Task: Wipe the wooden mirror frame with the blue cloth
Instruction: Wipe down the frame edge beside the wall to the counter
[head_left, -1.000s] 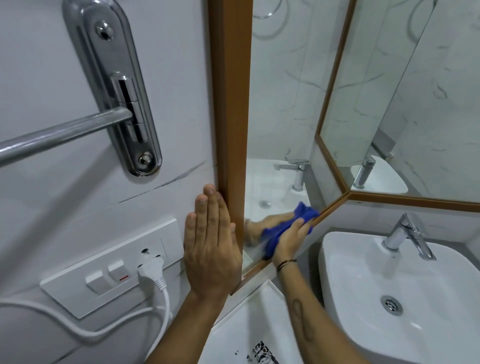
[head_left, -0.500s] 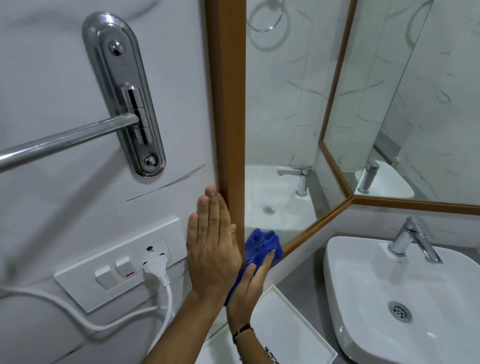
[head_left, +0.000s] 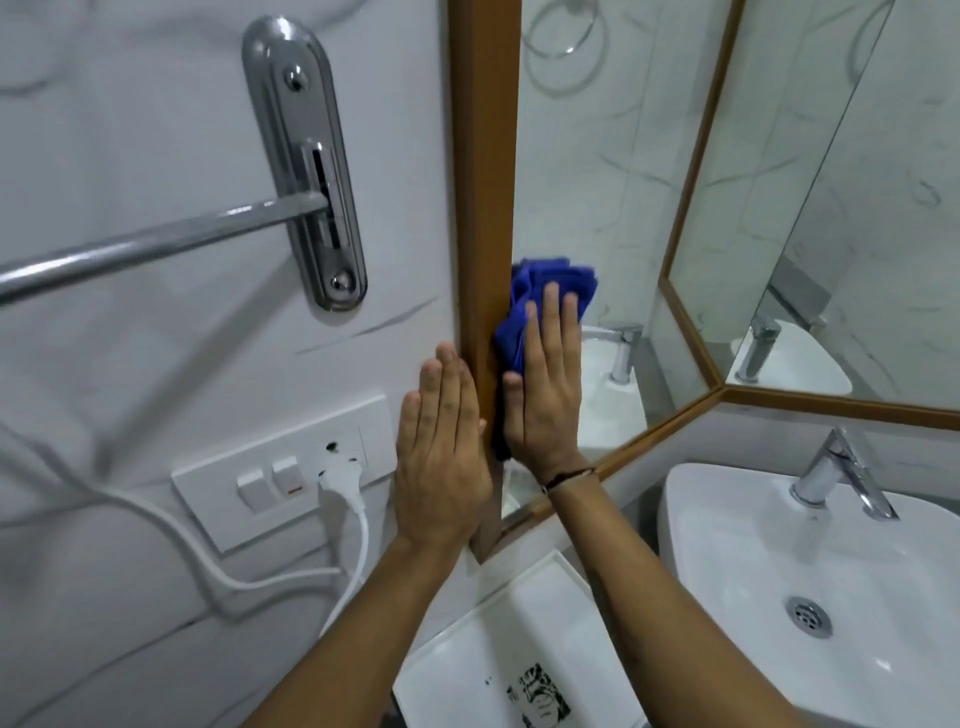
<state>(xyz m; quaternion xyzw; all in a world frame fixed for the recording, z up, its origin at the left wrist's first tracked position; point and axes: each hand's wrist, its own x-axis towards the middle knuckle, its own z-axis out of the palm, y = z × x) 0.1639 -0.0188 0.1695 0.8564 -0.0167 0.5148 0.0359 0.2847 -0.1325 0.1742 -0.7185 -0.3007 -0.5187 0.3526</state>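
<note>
Recorded left hand (head_left: 441, 462) flat on wall (head_left: 130, 364) at 9 o'clock of mirror frame (head_left: 485, 182), right hand (head_left: 548, 400) over cloth (head_left: 540, 283) at its 3 o'clock, socket plate (head_left: 208, 499) at 9 o'clock of left hand, basin (head_left: 675, 499) at 4 o'clock of right hand.

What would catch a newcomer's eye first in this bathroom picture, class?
The bright blue cloth stands out at centre, pressed by the right hand against the upright wooden mirror frame. The left hand lies flat on the wall beside it; a chrome towel bar crosses the upper left.
</note>
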